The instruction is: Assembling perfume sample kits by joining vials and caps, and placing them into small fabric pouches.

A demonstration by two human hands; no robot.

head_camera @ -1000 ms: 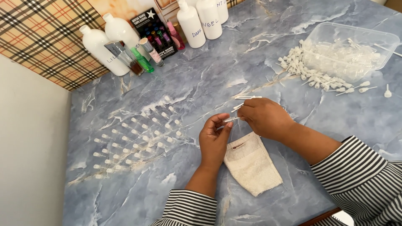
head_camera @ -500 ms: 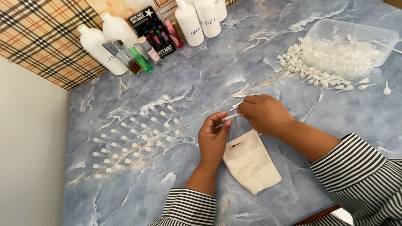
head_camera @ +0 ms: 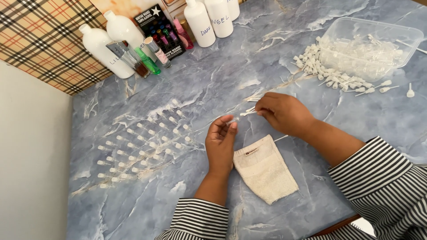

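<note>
Item in hand: small clear plastic vial (head_camera: 232, 120), pinched at the fingertips of the left hand (head_camera: 221, 143), held just above the blue marbled bench (head_camera: 213, 84) in front of the person.

Mating part: thin white pump stem with cap (head_camera: 247, 112), gripped by the right hand (head_camera: 284, 113), fingers closed around it, its tip pointing at the vial's mouth and almost touching it. A second white stem seems to lie under the same hand; whether it is held cannot be told.

Handling note: the fit looks fine and narrow, so the vial is best kept steady and upright while the stem goes in straight along its axis, with light pressure only.

Directly below the hands: cream terry cloth pouch (head_camera: 265, 169), flat on the bench, touching neither hand.

Left of the hands: rows of small clear capped vials (head_camera: 142, 144), laid out in a loose grid.

Upper right: clear rectangular plastic tub (head_camera: 411, 38) holding more clear parts, with a heap of loose white pump stems (head_camera: 329, 73) spilled beside it.

Far edge: white plastic bottles (head_camera: 109, 49), several small coloured glass bottles (head_camera: 149, 60), a black printed box (head_camera: 155, 22).

Left margin: plaid fabric (head_camera: 40, 40).
</note>
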